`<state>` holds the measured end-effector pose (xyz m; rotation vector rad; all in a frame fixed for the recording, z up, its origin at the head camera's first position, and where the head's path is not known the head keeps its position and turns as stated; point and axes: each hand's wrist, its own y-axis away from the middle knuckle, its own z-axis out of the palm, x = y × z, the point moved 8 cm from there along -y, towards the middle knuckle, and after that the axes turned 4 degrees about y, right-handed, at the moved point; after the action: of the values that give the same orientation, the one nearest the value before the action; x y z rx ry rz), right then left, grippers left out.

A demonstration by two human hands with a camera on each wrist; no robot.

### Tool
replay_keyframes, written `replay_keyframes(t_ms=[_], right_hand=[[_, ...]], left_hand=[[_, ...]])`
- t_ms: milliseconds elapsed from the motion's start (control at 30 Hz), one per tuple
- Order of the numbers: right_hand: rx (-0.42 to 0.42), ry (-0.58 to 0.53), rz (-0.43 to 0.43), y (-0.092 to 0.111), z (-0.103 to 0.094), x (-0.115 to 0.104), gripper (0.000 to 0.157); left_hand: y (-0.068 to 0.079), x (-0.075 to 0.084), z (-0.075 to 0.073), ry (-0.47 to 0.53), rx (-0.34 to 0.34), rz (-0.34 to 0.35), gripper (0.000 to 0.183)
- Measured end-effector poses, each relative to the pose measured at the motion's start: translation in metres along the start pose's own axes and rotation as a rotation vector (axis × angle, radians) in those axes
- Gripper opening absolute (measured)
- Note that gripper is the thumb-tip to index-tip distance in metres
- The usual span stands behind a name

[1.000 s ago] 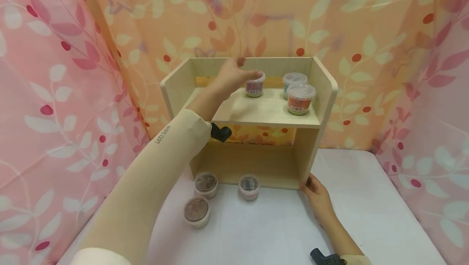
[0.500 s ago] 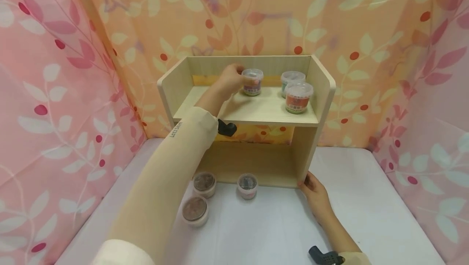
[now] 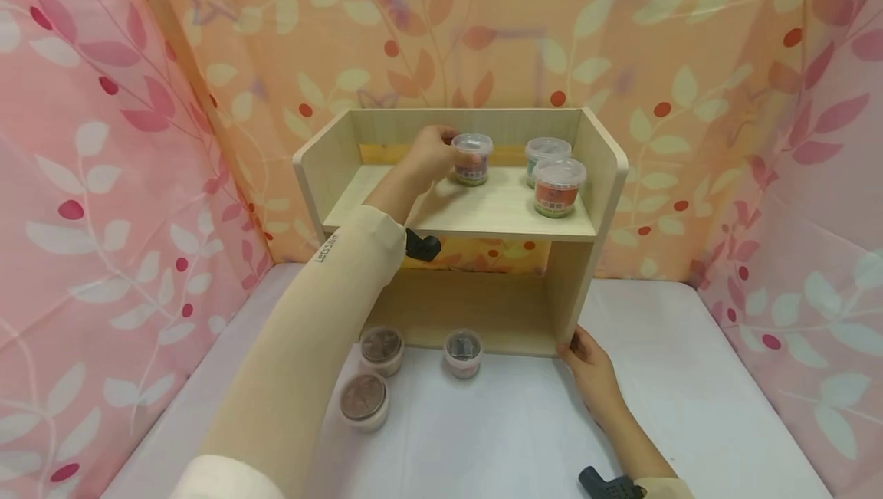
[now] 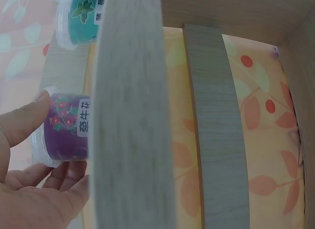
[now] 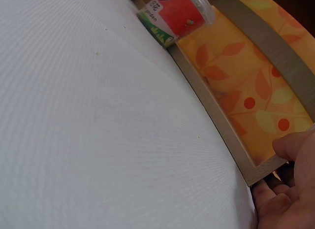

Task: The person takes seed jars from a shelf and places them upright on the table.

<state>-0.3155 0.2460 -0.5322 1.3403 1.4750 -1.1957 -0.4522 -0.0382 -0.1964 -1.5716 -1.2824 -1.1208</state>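
My left hand holds a clear-lidded plastic cup with a purple label on the upper board of a small wooden shelf. In the left wrist view, the thumb lies on one side of that purple cup and the fingers on the other, partly hidden by the shelf edge. To its right stand a teal-labelled cup and, in front of that, a red-labelled cup. Low down, my right hand grips the shelf's front right corner, thumb and fingers on either side of the panel.
Three more lidded cups stand on the white tabletop before the shelf: two at the left, a rear cup and a front cup, and one near the middle. Patterned cloth hangs behind and at both sides.
My left hand has come down from above the purple-labelled cup to its side and closed round it. The right hand stays at the shelf corner.
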Motion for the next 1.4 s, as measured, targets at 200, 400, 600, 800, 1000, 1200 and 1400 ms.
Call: replay_keyframes(t_ms=[200, 400, 600, 800, 1000, 1200, 1400], right_hand=[[0.011, 0.004, -0.008, 0.0, -0.001, 0.0, 0.059], [-0.003, -0.029, -0.008, -0.001, 0.003, 0.001, 0.059], [0.006, -0.001, -0.012, -0.003, -0.003, 0.0, 0.06], [0.008, 0.005, -0.007, -0.005, -0.006, 0.0, 0.061], [0.01, 0.003, 0.022, -0.001, -0.004, 0.003, 0.061], [0.009, 0.003, 0.004, 0.0, -0.002, 0.001, 0.06], [0.001, 0.0, -0.004, 0.0, -0.001, 0.001, 0.06]], left_hand=[[0.004, 0.004, -0.003, -0.01, 0.015, 0.07, 0.071], [0.022, 0.008, -0.016, -0.001, 0.014, 0.144, 0.071], [0.053, 0.011, -0.031, 0.024, 0.011, 0.176, 0.073], [0.087, 0.022, -0.038, 0.066, 0.026, 0.253, 0.071], [0.124, 0.02, -0.032, 0.069, -0.01, 0.314, 0.068], [0.152, 0.011, -0.025, 0.157, -0.06, 0.332, 0.061], [0.175, -0.013, -0.017, 0.238, -0.092, 0.323, 0.067]])
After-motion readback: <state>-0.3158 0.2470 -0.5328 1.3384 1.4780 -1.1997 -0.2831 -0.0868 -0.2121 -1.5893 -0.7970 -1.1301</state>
